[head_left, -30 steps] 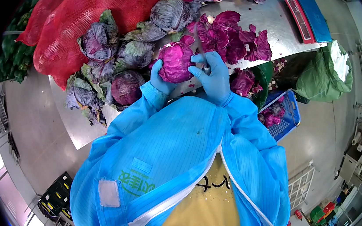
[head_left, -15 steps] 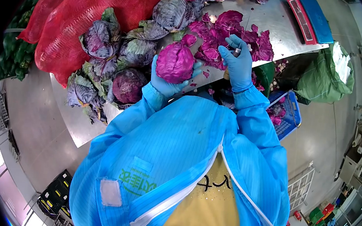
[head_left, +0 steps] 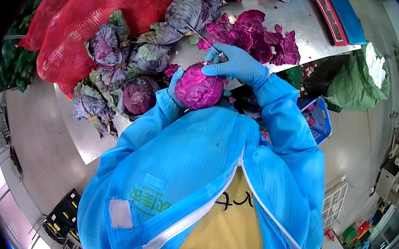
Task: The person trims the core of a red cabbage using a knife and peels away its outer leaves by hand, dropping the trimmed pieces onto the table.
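Note:
A peeled red cabbage point(head_left: 199, 89) rests in my left hand point(head_left: 176, 89), whose blue-gloved fingers wrap its left side and underside. My right hand point(head_left: 235, 65), also gloved, is closed around the handle of a knife point(head_left: 202, 38). The thin blade points up and left, above the cabbage, and the right thumb lies against the cabbage's top. Loose purple leaves point(head_left: 252, 35) are piled on the metal table just beyond. An untrimmed cabbage point(head_left: 140, 96) sits left of my left hand.
Several leafy cabbages point(head_left: 109, 45) lie at the left beside red mesh sacks point(head_left: 125, 2). A red and blue box point(head_left: 339, 20) is at the table's far right. Off the right edge are a green sack point(head_left: 359, 85) and a blue basket point(head_left: 323, 123).
My right hand first moved away to the right with the knife, then came back left onto the cabbage's top. The cabbage has turned and sits slightly lower and nearer my body.

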### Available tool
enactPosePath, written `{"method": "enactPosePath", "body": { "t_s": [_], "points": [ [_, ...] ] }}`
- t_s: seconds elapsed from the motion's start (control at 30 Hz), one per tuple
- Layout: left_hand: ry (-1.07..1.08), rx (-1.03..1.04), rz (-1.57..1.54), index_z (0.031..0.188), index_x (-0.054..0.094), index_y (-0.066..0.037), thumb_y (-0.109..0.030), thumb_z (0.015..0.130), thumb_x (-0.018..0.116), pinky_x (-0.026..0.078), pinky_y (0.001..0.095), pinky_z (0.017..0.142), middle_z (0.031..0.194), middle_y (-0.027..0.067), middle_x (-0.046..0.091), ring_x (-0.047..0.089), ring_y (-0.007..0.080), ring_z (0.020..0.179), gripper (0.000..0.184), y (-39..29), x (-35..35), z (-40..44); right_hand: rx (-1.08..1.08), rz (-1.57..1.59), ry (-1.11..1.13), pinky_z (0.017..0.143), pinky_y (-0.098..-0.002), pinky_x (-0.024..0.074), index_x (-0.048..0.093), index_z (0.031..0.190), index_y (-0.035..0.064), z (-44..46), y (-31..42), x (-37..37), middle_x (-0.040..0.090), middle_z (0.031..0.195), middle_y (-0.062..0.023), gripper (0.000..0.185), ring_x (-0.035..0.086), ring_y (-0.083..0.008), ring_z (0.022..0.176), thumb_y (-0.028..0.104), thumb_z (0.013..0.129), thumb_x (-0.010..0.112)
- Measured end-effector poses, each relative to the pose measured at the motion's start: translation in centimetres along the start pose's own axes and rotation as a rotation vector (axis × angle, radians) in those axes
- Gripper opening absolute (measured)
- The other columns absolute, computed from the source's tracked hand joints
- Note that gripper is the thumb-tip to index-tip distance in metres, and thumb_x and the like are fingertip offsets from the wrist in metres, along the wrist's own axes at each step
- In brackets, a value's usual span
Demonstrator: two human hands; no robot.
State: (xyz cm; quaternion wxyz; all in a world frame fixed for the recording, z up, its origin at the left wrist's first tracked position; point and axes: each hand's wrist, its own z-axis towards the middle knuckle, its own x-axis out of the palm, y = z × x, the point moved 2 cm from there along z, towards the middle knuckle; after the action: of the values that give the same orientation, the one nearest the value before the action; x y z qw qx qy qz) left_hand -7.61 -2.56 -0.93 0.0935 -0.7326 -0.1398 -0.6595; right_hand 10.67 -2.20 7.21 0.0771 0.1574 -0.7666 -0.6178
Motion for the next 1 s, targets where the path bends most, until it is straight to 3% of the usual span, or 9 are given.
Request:
{"method": "enactPosePath", "body": {
  "t_s": [0.17,0.27,0.3,0.53,0.7,0.77,0.8,0.9,1.0],
  "points": [
    [0.216,-0.004,0.175,0.135,0.034,-0.001,-0.04,0.092,0.032,0.041,0.0462,0.098,0.13,0.0219,0.044,0.048,0.0347,0.116,0.058,0.0,0.2,1.6,0.184,0.021,0.169,0.048,-0.0251,0.0421,0.06,0.091,0.0044,0.5,1.7,-1.0,0.056,0.064,-0.0029,0.03,0.051,-0.0103,0.053,0.03,0.079,0.07],
    [0.214,-0.084,0.077,0.135,0.032,0.003,-0.041,0.092,0.027,0.042,0.0439,0.098,0.127,0.0248,0.045,0.048,0.0359,0.116,0.061,0.1,-1.3,1.3,-0.481,-0.733,-0.031,0.057,-0.0292,0.0488,0.061,0.087,0.0005,1.1,2.1,0.0,0.059,0.068,-0.0078,0.025,0.057,-0.0127,0.058,0.025,0.082,0.064],
    [0.226,-0.109,0.061,0.136,0.032,0.002,-0.041,0.093,0.026,0.043,0.0445,0.096,0.127,0.0259,0.046,0.049,0.0374,0.115,0.06,0.2,-1.5,1.2,-0.481,-0.732,-0.027,0.057,-0.0292,0.0488,0.061,0.087,0.0005,1.3,1.8,0.4,0.059,0.068,-0.0078,0.025,0.057,-0.0127,0.058,0.025,0.082,0.064],
    [0.269,-0.381,-0.172,0.141,0.023,-0.003,-0.052,0.094,0.027,0.049,0.0556,0.083,0.132,0.0319,0.04,0.054,0.0495,0.106,0.068,-0.8,1.0,0.6,-0.014,-0.121,-0.431,0.062,-0.0256,0.0499,0.06,0.096,-0.0008,1.7,-2.8,0.8,0.062,0.078,-0.0068,0.031,0.059,-0.0116,0.067,0.023,0.079,0.068],
    [0.213,-0.19,-0.281,0.141,0.025,-0.004,-0.057,0.088,0.037,0.042,0.0626,0.092,0.138,0.028,0.034,0.042,0.0517,0.118,0.076,-0.7,0.9,0.4,0.083,-0.234,-0.539,0.07,-0.0334,0.049,0.053,0.112,0.001,0.7,-5.5,0.0,0.062,0.087,-0.0131,0.054,0.061,-0.022,0.077,0.027,0.07,0.075],
    [0.193,0.085,-0.077,0.14,0.028,-0.005,-0.051,0.085,0.049,0.041,0.061,0.094,0.138,0.0231,0.037,0.04,0.046,0.124,0.075,-1.0,1.8,0.7,-0.11,-0.571,-0.726,0.08,-0.0357,0.0476,0.05,0.116,-0.0006,0.0,-7.0,-0.7,0.058,0.1,-0.0169,0.055,0.059,-0.0279,0.092,0.023,0.072,0.073],
    [-0.093,0.241,0.033,0.138,0.031,-0.005,-0.04,0.084,0.057,0.041,0.0551,0.097,0.137,0.0196,0.04,0.041,0.0385,0.125,0.069,-1.8,0.9,0.3,-0.104,-0.602,-0.727,0.085,-0.0377,0.0457,0.048,0.118,-0.002,-0.4,-7.4,-0.8,0.054,0.108,-0.0191,0.055,0.055,-0.0323,0.1,0.017,0.073,0.072],
    [-0.531,0.673,1.131,0.134,0.038,-0.007,-0.031,0.074,0.074,0.042,0.0384,0.097,0.124,0.0151,0.05,0.05,0.0267,0.116,0.074,-2.9,0.2,2.3,-0.036,-0.619,-0.731,0.083,-0.0381,0.0464,0.049,0.118,-0.0008,-1.1,-8.5,-1.4,0.054,0.106,-0.0186,0.052,0.056,-0.0322,0.096,0.014,0.073,0.071],
    [-0.763,0.647,1.93,0.134,0.038,-0.008,-0.039,0.055,0.085,0.041,0.0375,0.097,0.121,0.0165,0.051,0.051,0.0287,0.113,0.096,-2.9,1.4,2.7,-0.08,-0.643,-0.756,0.08,-0.0386,0.0469,0.051,0.115,0.0008,-0.8,-9.1,-2.1,0.055,0.103,-0.0173,0.05,0.057,-0.0321,0.091,0.011,0.071,0.073]
  ]
}}
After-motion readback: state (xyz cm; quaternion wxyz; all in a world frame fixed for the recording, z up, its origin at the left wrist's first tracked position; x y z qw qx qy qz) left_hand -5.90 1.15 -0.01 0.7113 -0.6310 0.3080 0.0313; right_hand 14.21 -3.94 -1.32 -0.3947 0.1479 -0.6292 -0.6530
